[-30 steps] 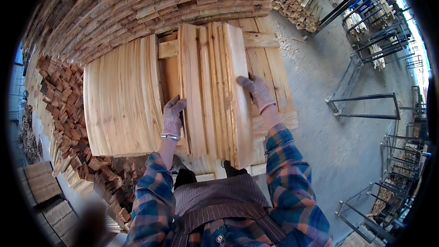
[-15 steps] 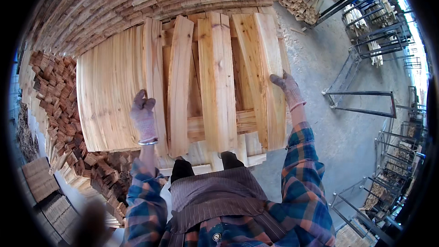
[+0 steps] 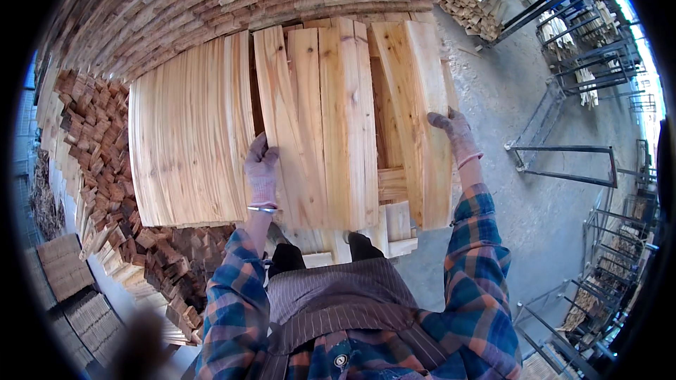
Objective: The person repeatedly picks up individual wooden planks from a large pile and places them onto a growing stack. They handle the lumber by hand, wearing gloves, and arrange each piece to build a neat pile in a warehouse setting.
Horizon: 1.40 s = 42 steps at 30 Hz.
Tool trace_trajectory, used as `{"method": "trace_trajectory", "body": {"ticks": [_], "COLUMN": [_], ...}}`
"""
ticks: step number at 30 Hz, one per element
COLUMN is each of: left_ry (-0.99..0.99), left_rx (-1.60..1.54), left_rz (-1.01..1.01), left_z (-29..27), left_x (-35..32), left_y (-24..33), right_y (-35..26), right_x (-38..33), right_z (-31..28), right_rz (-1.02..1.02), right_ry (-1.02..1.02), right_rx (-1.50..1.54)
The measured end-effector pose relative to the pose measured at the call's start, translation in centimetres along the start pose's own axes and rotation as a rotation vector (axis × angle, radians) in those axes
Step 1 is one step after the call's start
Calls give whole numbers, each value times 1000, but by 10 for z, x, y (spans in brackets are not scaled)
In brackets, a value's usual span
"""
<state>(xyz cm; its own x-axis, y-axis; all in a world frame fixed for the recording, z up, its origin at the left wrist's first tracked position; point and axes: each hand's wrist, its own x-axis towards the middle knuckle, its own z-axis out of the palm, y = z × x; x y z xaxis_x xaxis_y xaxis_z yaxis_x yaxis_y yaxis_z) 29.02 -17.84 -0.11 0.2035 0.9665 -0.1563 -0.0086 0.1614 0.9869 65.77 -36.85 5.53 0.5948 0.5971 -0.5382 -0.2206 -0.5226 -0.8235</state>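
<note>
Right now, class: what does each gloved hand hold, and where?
Left hand grips a middle board at its left edge; right hand grips the rightmost board at its right edge.

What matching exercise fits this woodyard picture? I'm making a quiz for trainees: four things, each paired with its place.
Things:
1. left hand
2. right hand
3. offcut heap
4. metal racks

Places:
A. on the concrete at far right
B. on the rightmost plank's outer edge
C. left of the plank stack
D. on the left edge of the middle planks

Pairs: 1-D, 2-B, 3-C, 4-A

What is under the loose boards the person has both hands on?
Under the loose boards, gaps show lower crosswise boards near the right hand. The left hand rests on them. Anything deeper is covered.
</note>
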Motion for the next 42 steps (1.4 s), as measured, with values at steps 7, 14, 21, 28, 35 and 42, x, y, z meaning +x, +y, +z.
{"method": "trace_trajectory", "body": {"ticks": [7, 14, 21, 28, 35, 42], "left_ry": [9, -269, -548, -645, -672, -586], "left_rx": [274, 860, 1776, 1871, 1189, 1426], "left_rz": [30, -276, -52, 128, 681, 678], "left_z": [-16, -3, 10, 18, 109, 197], "left_x": [2, 23, 50, 51, -35, -66], "left_y": [17, 65, 87, 64, 48, 1], "right_y": [12, 17, -10, -32, -23, -38], "right_x": [11, 25, 2, -3, 2, 6], "right_z": [-16, -63, -8, -3, -13, -3], "right_rz": [-10, -136, -13, 111, 31, 55], "right_ry": [17, 282, 371, 330, 255, 303], "right_rx": [75, -586, -1011, -1005, -838, -949]}}
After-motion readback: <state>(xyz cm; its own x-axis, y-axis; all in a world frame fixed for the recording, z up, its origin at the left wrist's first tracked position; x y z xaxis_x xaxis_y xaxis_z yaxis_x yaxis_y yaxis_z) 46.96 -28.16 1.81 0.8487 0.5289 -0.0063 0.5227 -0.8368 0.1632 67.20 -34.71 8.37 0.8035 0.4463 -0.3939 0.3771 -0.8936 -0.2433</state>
